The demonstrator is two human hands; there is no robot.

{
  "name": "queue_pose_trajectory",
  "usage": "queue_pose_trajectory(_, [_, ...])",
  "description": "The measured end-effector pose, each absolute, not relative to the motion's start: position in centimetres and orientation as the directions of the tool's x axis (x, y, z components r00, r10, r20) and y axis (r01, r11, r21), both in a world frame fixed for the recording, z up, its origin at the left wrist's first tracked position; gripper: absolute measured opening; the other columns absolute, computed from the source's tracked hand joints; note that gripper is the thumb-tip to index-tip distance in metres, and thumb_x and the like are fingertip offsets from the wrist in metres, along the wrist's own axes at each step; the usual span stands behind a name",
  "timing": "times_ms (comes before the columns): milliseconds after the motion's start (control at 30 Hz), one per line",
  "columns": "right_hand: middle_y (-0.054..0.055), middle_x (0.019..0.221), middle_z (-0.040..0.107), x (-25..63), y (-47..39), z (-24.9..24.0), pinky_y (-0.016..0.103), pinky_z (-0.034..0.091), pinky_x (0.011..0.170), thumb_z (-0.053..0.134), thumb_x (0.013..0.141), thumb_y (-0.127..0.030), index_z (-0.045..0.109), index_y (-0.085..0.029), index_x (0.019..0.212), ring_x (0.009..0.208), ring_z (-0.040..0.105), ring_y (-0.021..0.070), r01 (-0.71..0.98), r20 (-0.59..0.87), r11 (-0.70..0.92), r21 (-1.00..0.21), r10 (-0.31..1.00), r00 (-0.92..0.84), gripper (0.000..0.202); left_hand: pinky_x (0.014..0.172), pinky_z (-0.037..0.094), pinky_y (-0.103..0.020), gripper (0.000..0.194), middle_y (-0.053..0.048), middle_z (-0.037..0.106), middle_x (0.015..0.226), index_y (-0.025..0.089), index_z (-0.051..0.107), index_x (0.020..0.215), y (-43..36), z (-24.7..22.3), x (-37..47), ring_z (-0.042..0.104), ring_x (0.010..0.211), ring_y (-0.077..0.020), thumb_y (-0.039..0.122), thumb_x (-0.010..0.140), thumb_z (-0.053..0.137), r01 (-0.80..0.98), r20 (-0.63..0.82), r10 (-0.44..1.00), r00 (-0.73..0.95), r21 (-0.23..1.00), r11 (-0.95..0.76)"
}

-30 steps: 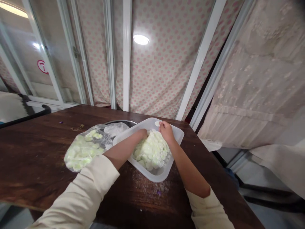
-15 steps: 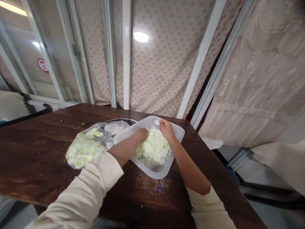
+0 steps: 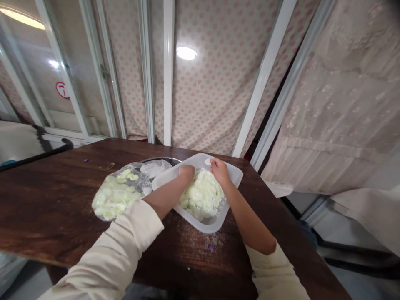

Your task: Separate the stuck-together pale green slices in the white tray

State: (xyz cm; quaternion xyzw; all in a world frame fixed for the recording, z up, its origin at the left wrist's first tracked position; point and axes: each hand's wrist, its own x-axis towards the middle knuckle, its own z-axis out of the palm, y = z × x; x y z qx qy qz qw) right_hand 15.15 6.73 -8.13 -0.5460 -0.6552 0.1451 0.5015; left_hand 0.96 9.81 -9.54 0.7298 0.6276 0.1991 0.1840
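Note:
A translucent white plastic tub (image 3: 210,227) holds a heap of thin, pale green-white slices (image 3: 204,193) with white crumbs among them. Above its far part, my right hand (image 3: 218,170) pinches a small whitish slice (image 3: 207,161) between thumb and fingertips. My left hand (image 3: 187,171) is at the tub's far left, beside the heap. Its fingers are curled, and their tips are hidden behind the back of the hand, so what they hold does not show. Left of the tub lies a clear plastic bag (image 3: 117,196) with more pale green slices inside.
Behind the bag a round metal rim (image 3: 168,158) shows, with crumpled plastic (image 3: 155,167) over it. A string loop (image 3: 107,166) lies on the dark wooden table (image 3: 62,200). White grains (image 3: 204,243) and a purple scrap (image 3: 211,248) are scattered before the tub.
My left hand has come up from lower in the tub, so more of it shows. My right hand still pinches the slice near the same spot. The view has shifted slightly.

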Motion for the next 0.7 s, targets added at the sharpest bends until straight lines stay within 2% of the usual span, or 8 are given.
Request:
queue_pose_trajectory(100, [-0.001,0.049,0.050,15.1,6.7,-8.1,0.025,0.034,0.051,0.034,0.080,-0.038,0.042,-0.020,0.056,0.048,0.046,0.0129,0.567,0.499,0.364,-0.739,0.861,0.098,0.031,0.086,0.036,-0.038,0.018,-0.017,0.062,0.095,0.010,0.060,0.086,9.7,-8.6,0.6,0.052,0.102,-0.0295,0.015,0.068,0.056,0.856,0.084,0.990,0.110,0.498,-0.137])
queue_pose_trajectory(200, [-0.001,0.049,0.050,15.2,6.7,-8.1,0.025,0.034,0.051,0.034,0.080,-0.039,0.042,-0.020,0.056,0.048,0.046,0.0129,0.568,0.506,0.373,-0.734,0.858,0.090,0.031,0.078,0.039,-0.033,0.018,-0.016,0.062,0.089,0.010,0.059,0.077,9.4,-7.9,0.3,0.054,0.096,-0.0280,0.026,0.069,0.058,0.831,0.106,0.986,0.131,0.530,-0.167])
queue_pose_trajectory(300, [-0.002,0.049,0.049,15.2,6.8,-8.2,0.025,0.034,0.051,0.035,0.080,-0.040,0.041,-0.021,0.055,0.048,0.045,0.0130,0.581,0.515,0.374,-0.723,0.852,0.092,0.032,0.060,0.041,-0.025,0.022,-0.010,0.062,0.066,0.012,0.054,0.067,8.4,-7.4,0.2,0.060,0.070,-0.0206,0.033,0.072,0.054,0.772,0.081,0.977,0.196,0.602,-0.205])
queue_pose_trajectory(367, [-0.002,0.048,0.049,15.2,7.0,-8.3,0.025,0.034,0.051,0.035,0.080,-0.040,0.041,-0.021,0.054,0.048,0.045,0.0131,0.596,0.528,0.375,-0.710,0.843,0.098,0.032,0.050,0.038,-0.022,0.023,-0.004,0.059,0.058,0.014,0.049,0.069,7.5,-7.4,0.1,0.055,0.052,-0.0130,0.035,0.078,0.045,0.692,0.071,0.962,0.265,0.681,-0.241])
queue_pose_trajectory(400, [-0.002,0.049,0.048,15.3,7.1,-8.3,0.025,0.034,0.051,0.036,0.079,-0.040,0.041,-0.021,0.055,0.048,0.045,0.0131,0.604,0.536,0.374,-0.704,0.838,0.106,0.031,0.046,0.036,-0.021,0.022,-0.002,0.057,0.056,0.015,0.046,0.069,7.1,-7.5,0.1,0.051,0.047,-0.0109,0.035,0.079,0.043,0.593,0.078,0.947,0.310,0.763,-0.257])
queue_pose_trajectory(467, [-0.003,0.051,0.048,15.4,7.4,-8.5,0.025,0.034,0.051,0.038,0.078,-0.040,0.043,-0.021,0.061,0.049,0.045,0.0131,0.608,0.544,0.365,-0.705,0.828,0.134,0.026,0.043,0.032,-0.020,0.023,0.003,0.050,0.048,0.017,0.042,0.065,6.6,-7.6,-0.1,0.043,0.039,-0.0082,0.037,0.074,0.050,0.477,0.159,0.923,0.350,0.818,-0.322])
queue_pose_trajectory(567, [-0.005,0.052,0.046,15.3,7.4,-8.5,0.023,0.033,0.050,0.040,0.077,-0.042,0.044,-0.021,0.073,0.050,0.044,0.0126,0.574,0.524,0.360,-0.736,0.839,0.147,0.022,0.043,0.029,-0.019,0.026,0.007,0.042,0.043,0.018,0.040,0.063,6.5,-7.7,-0.4,0.040,0.040,-0.0074,0.035,0.065,0.060,0.411,0.304,0.902,0.307,0.812,-0.413])
queue_pose_trajectory(700, [-0.004,0.057,0.044,14.4,6.3,-8.0,0.023,0.035,0.052,0.035,0.080,-0.047,0.045,-0.020,0.073,0.054,0.043,0.0109,0.474,0.478,0.466,-0.747,0.872,-0.103,0.030,0.046,0.028,-0.019,0.027,0.007,0.042,0.048,0.017,0.045,0.065,6.4,-7.1,-0.7,0.038,0.046,-0.0069,0.033,0.058,0.066,0.388,0.442,0.857,0.264,0.765,-0.514])
